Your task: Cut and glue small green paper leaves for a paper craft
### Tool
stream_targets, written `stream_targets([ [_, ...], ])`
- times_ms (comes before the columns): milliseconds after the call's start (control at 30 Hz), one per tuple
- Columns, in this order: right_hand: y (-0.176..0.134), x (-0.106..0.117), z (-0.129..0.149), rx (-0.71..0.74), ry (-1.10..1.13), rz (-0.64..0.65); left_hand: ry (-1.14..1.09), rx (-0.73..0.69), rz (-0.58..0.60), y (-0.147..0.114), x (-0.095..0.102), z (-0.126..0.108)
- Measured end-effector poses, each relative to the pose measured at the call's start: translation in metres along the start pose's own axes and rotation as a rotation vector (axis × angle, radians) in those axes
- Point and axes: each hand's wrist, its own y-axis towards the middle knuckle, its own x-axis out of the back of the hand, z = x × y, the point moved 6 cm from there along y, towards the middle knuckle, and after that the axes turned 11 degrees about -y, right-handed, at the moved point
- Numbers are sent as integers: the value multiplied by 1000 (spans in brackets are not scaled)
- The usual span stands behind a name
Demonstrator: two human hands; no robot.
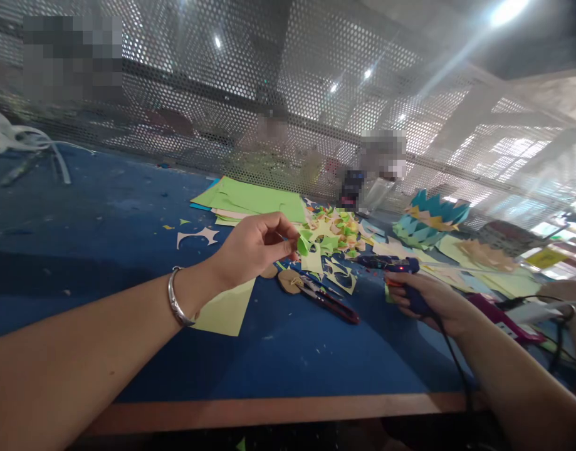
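Between the thumb and fingers of my left hand (257, 247) is a small curled green paper piece (304, 243). My right hand (424, 297) is wrapped round the handle of a dark blue glue gun (386, 263) with a small red light on its body. The gun's nozzle points left, apart from the green piece. Below the two hands lies a pair of scissors (332, 304) with dark red handles. Beyond my left hand spreads a pile of small curled green, yellow and peach paper pieces (339, 227).
Green paper sheets (259, 199) are stacked at the back, and a pale yellow sheet (226, 307) lies under my left wrist. A teal and yellow paper form (431, 219) stands back right. A perforated metal screen (175, 100) borders the blue table (141, 269). The gun's cord trails rightward.
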Motion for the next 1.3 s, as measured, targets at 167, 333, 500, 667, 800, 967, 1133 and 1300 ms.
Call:
stream_targets([
  [167, 15, 25, -4, -46, -248, -84, 148, 3, 42, -3, -2, 4],
  [333, 12, 40, 5, 111, -567, -277, 149, -19, 62, -3, -2, 6],
  [500, -2, 42, 38, 345, -1088, -521, 174, -30, 41, -3, -1, 6],
  [667, -19, -36, 73, 648, -1150, -374, 206, -12, 4, 0, 3, 10],
  [800, -25, -115, 88, 845, -1156, -45, 240, 0, -24, 0, 7, 11],
  [967, -17, -150, 95, 933, -1145, 87, 263, -41, -19, 1, 10, 8],
  [1133, -7, -153, 91, 983, -1115, 120, 246, -13, -31, 3, 13, 12],
  [1300, -3, -155, 88, 1015, -997, 153, 227, 13, -36, 3, 13, 16],
])
